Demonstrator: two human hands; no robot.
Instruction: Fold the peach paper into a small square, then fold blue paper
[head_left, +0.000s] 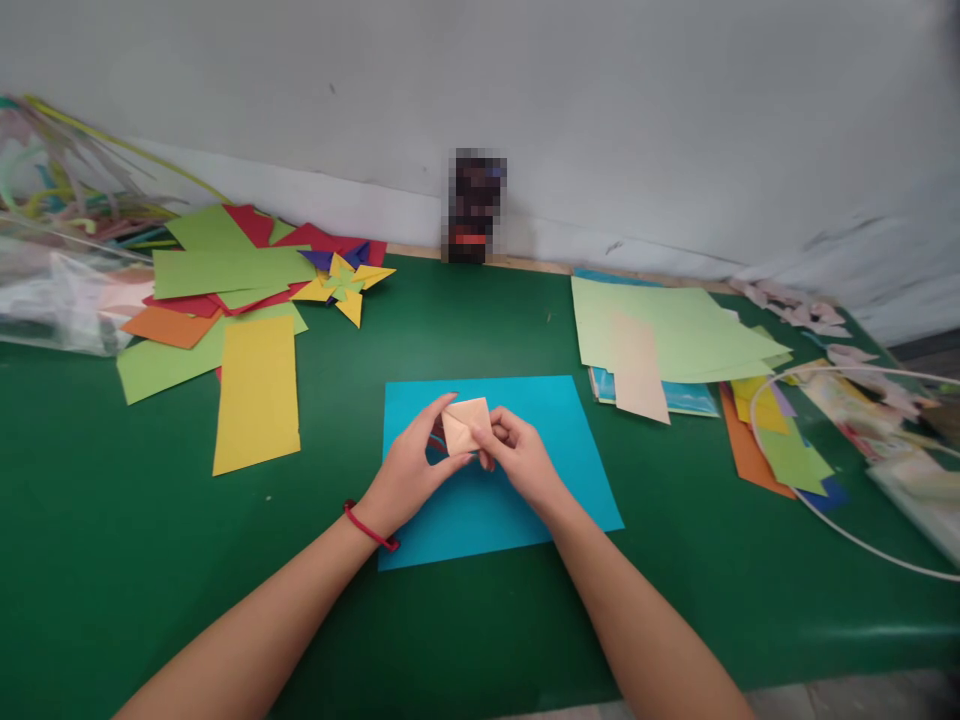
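A small square of folded peach-coloured paper, creased like an envelope, is held between my two hands above a blue sheet of paper. My left hand grips its left side, thumb at the lower edge and index finger at the top corner. On the right side, my right hand pinches it, with the thumb pressed on its face and the other fingers curled behind. A red band circles my left wrist. The back of the folded paper is hidden.
On the green table, a yellow sheet and a folded-paper star lie left among coloured papers. Pale green sheets and a peach strip lie right, near a white hoop. A blurred dark object leans against the wall.
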